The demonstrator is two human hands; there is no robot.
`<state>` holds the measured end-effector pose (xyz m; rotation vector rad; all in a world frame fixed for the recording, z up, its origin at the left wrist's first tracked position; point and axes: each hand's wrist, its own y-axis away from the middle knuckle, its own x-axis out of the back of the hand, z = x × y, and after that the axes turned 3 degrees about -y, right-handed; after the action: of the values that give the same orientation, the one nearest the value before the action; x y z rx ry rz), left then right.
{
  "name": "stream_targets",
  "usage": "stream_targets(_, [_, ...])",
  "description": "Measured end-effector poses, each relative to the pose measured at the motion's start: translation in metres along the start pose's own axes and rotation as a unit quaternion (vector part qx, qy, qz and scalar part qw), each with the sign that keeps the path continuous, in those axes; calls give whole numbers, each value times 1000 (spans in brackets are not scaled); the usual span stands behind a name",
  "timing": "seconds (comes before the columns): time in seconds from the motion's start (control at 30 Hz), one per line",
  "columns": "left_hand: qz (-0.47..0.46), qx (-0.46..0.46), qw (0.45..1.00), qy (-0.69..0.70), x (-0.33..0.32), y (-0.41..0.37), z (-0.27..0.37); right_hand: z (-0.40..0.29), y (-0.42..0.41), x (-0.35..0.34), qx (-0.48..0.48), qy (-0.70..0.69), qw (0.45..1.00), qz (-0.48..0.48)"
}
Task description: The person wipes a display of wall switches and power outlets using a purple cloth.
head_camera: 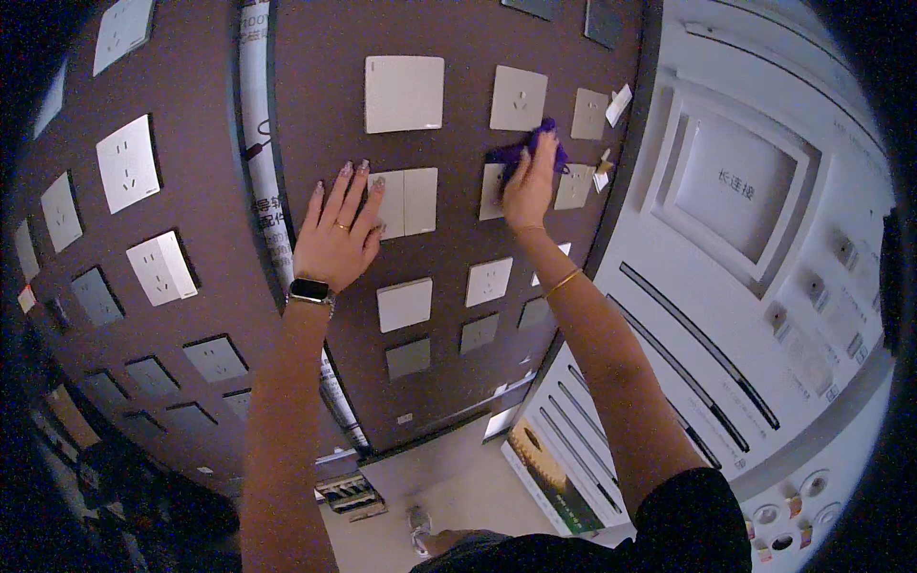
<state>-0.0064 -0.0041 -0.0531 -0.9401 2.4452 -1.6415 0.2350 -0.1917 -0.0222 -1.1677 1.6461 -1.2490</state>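
Observation:
My left hand (pixel 340 233), fingers spread, lies against the brown display wall (pixel 315 86). Its index finger and thumb reach onto the left edge of a beige two-rocker wall switch (pixel 419 202). My right hand (pixel 531 183) presses a purple cloth (pixel 514 152) to the wall, over the upper part of a beige wall plate (pixel 491 200). Just above the cloth is a beige socket plate (pixel 519 99); to the right sits another socket (pixel 573 188) with a small tag hanging beside it. A blank beige plate (pixel 405 94) is mounted above the two-rocker switch.
Lower on the wall are white and grey plates, such as a white socket (pixel 489 281). White sockets (pixel 130 165) fill the left panel, past a printed strip (pixel 259 129). At right stands a white display panel (pixel 648 236) with black track rails (pixel 702 344). A shoe (pixel 419 528) shows on the floor below.

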Motion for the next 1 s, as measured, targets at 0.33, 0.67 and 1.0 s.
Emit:
stream_targets(0.33, [-16, -3, 1000, 10, -1, 2, -4, -79, 42, -25, 84, 10, 996, -39])
stream_targets(0.67, [-15, -2, 1000, -17, 2, 1, -4, -36, 97, 28, 275, 16, 924, -266])
stream_targets(1.0, [-26, 0, 999, 19, 1, 1, -1, -42, 115, 29, 250, 26, 930, -269])
